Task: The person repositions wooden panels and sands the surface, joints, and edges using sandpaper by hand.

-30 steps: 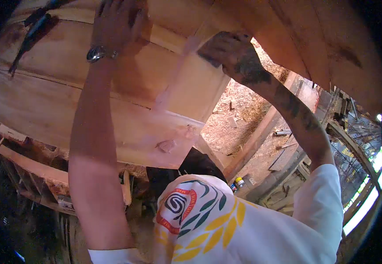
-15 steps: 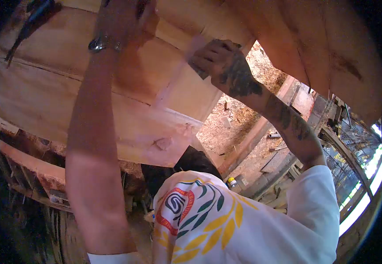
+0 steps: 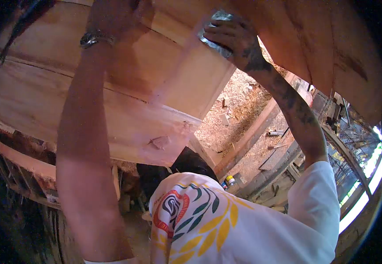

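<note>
My right hand [image 3: 235, 39] presses a thin, shiny grey-silver sheet [image 3: 218, 22] flat against pale wooden planking [image 3: 195, 79], fingers stretched across it. What the sheet is made of is not clear. Wearing a metal wristwatch [image 3: 95, 39], my left arm reaches up to the planking. My left hand [image 3: 112, 15] rests near or on the wood at the top edge of the view, in shadow. Its fingertips are cut off and too dark to read. The planks join along dark seams, and a lighter patch marks the lower plank.
Wood shavings [image 3: 230, 119] cover the ground below the planking's edge. A curved timber beam [image 3: 23, 160] runs at lower left. A small yellow-capped container [image 3: 230, 180] stands among scraps. Reddish-brown planking [image 3: 305, 35] hangs at upper right.
My right hand has slid up and to the right along the planking with the sheet, which now catches the light. My left arm has shifted slightly left.
</note>
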Motion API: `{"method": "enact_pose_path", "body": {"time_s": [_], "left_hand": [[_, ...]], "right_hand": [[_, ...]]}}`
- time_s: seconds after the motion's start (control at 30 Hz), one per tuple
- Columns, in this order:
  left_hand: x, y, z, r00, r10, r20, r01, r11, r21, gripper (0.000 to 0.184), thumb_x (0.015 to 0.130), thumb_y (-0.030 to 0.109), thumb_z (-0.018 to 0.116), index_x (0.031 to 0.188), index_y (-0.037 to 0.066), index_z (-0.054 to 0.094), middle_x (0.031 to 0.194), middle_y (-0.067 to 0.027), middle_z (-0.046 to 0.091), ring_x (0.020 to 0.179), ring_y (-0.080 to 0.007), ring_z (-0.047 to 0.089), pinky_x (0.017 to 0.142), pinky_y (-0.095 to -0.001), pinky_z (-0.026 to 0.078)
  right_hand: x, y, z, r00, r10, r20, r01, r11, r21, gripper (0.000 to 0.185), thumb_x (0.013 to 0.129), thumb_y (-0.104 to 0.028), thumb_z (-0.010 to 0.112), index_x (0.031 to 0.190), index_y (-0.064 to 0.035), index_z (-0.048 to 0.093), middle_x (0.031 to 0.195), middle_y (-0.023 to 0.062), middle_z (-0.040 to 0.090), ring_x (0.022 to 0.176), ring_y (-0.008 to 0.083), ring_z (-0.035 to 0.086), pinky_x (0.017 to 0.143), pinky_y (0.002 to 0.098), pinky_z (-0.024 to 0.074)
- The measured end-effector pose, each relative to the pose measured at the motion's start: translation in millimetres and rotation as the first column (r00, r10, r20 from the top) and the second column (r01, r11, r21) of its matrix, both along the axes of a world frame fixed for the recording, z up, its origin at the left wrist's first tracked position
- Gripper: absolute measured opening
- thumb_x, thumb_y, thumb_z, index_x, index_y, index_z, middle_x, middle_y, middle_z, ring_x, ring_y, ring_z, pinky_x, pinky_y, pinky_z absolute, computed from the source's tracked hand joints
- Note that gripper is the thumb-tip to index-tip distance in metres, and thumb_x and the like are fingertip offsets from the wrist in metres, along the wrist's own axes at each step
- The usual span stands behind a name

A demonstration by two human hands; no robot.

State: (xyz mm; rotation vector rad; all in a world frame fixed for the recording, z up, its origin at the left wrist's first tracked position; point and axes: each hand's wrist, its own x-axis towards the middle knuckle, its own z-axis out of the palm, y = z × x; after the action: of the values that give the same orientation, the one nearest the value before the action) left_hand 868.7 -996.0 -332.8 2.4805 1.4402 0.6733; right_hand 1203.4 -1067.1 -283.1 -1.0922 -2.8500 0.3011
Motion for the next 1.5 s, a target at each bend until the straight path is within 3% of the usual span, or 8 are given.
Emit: {"method": "enact_pose_path", "body": {"time_s": [0.33,0.4,0.47,0.6,0.9,1.2,1.3,1.5], "left_hand": [[-4,2,-8,0.999,0.044,-0.003,-0.044,0.999,0.020,0.056,0.094,0.031,0.058,0.143,0.004,0.054,0.158,-0.0153,0.045,0.147,-0.0321,0.041,0.124,-0.0505,0.027],[-1,-1,-3,0.999,0.051,-0.012,-0.051,0.998,0.023,0.055,0.093,0.029,0.058,0.142,0.003,0.054,0.158,-0.0160,0.045,0.147,-0.0329,0.040,0.124,-0.0504,0.027],[0,-3,5,0.998,0.058,0.009,-0.058,0.998,-0.011,0.055,0.092,0.028,0.058,0.141,0.003,0.055,0.157,-0.0170,0.046,0.146,-0.0340,0.041,0.124,-0.0507,0.026],[1,-2,1,0.998,0.057,0.011,-0.057,0.997,0.051,0.055,0.088,0.026,0.059,0.139,0.002,0.056,0.155,-0.0182,0.048,0.142,-0.0376,0.044,0.123,-0.0513,0.028],[-1,9,-11,0.996,0.010,0.083,-0.013,0.999,0.043,0.058,0.087,0.031,0.063,0.137,0.002,0.058,0.152,-0.0180,0.050,0.136,-0.0401,0.049,0.118,-0.0512,0.035],[-4,9,-20,0.996,-0.003,0.086,-0.011,0.986,0.164,0.050,0.092,0.027,0.059,0.135,0.002,0.059,0.149,-0.0194,0.052,0.135,-0.0386,0.050,0.116,-0.0536,0.038],[-3,7,-8,0.998,0.008,0.059,-0.012,0.997,0.079,0.049,0.094,0.028,0.059,0.136,0.002,0.060,0.151,-0.0196,0.051,0.137,-0.0378,0.050,0.117,-0.0540,0.037],[-10,15,-36,0.995,-0.012,-0.099,0.021,0.995,0.097,0.054,0.097,0.033,0.059,0.141,0.003,0.058,0.159,-0.0173,0.044,0.146,-0.0345,0.040,0.123,-0.0525,0.028]], "right_hand": [[-27,48,17,0.943,-0.292,0.158,0.313,0.941,-0.129,0.028,0.088,-0.013,0.068,0.115,-0.0143,0.075,0.103,0.0109,0.076,0.088,0.0328,0.073,0.076,0.0414,0.0588],[-42,26,-2,0.919,-0.383,0.096,0.382,0.924,0.033,0.023,0.089,-0.010,0.068,0.110,-0.0142,0.076,0.096,0.0110,0.076,0.083,0.0334,0.073,0.074,0.0426,0.0586],[-38,6,-22,0.935,-0.342,0.092,0.326,0.932,0.155,0.028,0.089,-0.023,0.066,0.114,-0.0152,0.075,0.103,0.0127,0.074,0.086,0.0338,0.072,0.073,0.0455,0.0582],[-60,-10,1,0.956,-0.291,-0.039,0.292,0.955,0.047,0.034,0.081,-0.023,0.066,0.113,-0.0140,0.074,0.102,0.0144,0.074,0.088,0.0357,0.071,0.074,0.0475,0.0586],[-101,-47,10,0.873,-0.487,0.012,0.486,0.870,-0.077,0.040,0.070,-0.014,0.067,0.109,-0.0138,0.075,0.109,0.0114,0.075,0.095,0.0325,0.073,0.085,0.0441,0.0604],[-122,-83,17,0.895,-0.421,-0.149,0.415,0.907,-0.070,0.033,0.076,-0.001,0.062,0.107,-0.0049,0.071,0.102,0.0111,0.074,0.089,0.0315,0.072,0.076,0.0415,0.0584],[-139,-110,29,0.828,-0.558,-0.058,0.520,0.801,-0.297,0.030,0.072,-0.007,0.063,0.101,-0.0145,0.071,0.099,0.0098,0.072,0.094,0.0328,0.069,0.081,0.0467,0.0557],[-133,-123,42,0.808,-0.589,-0.032,0.545,0.766,-0.340,0.034,0.079,-0.003,0.059,0.108,-0.0125,0.074,0.107,0.0103,0.073,0.100,0.0311,0.070,0.085,0.0428,0.0553]]}}
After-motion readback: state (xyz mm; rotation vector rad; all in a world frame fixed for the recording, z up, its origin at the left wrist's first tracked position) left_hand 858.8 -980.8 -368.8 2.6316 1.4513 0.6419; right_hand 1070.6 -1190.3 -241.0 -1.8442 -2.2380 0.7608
